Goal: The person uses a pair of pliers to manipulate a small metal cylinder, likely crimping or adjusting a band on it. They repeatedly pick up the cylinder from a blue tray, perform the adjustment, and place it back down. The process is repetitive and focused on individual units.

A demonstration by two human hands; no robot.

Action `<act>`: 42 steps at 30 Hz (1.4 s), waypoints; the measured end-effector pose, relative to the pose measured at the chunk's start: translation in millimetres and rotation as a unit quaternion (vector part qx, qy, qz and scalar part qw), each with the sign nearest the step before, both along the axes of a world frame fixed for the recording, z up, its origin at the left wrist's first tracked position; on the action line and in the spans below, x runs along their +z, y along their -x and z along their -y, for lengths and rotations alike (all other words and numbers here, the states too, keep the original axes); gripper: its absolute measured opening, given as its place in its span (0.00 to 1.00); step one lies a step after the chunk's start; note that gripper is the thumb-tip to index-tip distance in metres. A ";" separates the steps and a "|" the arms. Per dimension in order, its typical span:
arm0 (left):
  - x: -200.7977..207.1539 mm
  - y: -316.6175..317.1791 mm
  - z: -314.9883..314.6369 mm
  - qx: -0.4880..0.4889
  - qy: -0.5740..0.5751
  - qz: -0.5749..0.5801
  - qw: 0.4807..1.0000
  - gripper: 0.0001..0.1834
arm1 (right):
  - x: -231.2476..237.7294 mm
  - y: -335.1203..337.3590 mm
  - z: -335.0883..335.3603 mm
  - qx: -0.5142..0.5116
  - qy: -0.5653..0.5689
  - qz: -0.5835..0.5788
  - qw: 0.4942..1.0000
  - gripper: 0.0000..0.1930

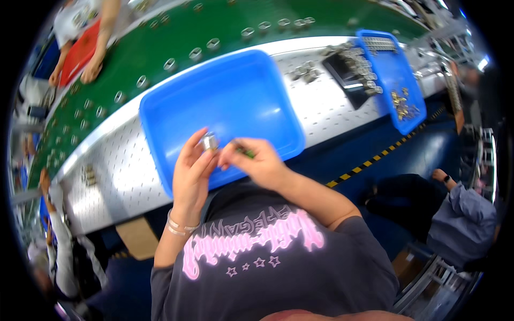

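Over the near edge of a large blue tub point(203, 80), my left hand point(191, 168) pinches a short silver metal fitting point(210, 140) between thumb and fingers. My right hand point(257, 160) is closed close beside it, its fingertips almost at the fitting's lower end. A small piece of something green and dark point(245, 151) shows in the right hand's grip. Its kind is hidden by the fingers.
Beyond the tub, a green conveyor belt point(230, 29) carries several metal fittings. More fittings point(305, 72) and a black tray point(345, 80) sit on the perforated metal bench point(120, 171). A narrow blue tray point(393, 69) holds metal and brass parts. Co-workers point(463, 219) are at both sides.
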State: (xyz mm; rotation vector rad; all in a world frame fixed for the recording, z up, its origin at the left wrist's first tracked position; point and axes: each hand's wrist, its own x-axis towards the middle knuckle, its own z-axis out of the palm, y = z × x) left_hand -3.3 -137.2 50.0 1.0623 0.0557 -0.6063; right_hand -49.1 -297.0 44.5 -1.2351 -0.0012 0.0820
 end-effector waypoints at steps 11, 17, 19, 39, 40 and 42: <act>-9.5 -7.1 9.7 -0.013 0.026 0.006 1.000 0.23 | 8.6 -5.4 10.4 -0.039 0.064 -0.024 0.997 0.06; -4.1 -9.9 0.0 0.003 0.025 0.005 1.000 0.24 | 6.2 -9.2 5.2 -0.080 0.157 0.030 0.984 0.05; -5.7 -10.6 -5.8 0.009 0.020 0.021 1.000 0.23 | 7.5 -13.3 -0.3 -0.096 0.183 0.044 0.977 0.06; -7.9 -14.5 -20.8 -0.032 0.039 -0.022 0.998 0.24 | 8.4 -36.5 -5.1 -0.159 0.168 0.035 0.972 0.04; -8.7 -14.7 -21.2 -0.022 0.056 -0.050 0.997 0.24 | 11.9 -34.1 -4.5 -0.108 0.203 0.032 0.973 0.05; -11.1 -14.3 -21.4 -0.013 0.073 -0.061 0.995 0.24 | 20.0 -28.0 0.3 -0.007 0.271 0.024 0.962 0.07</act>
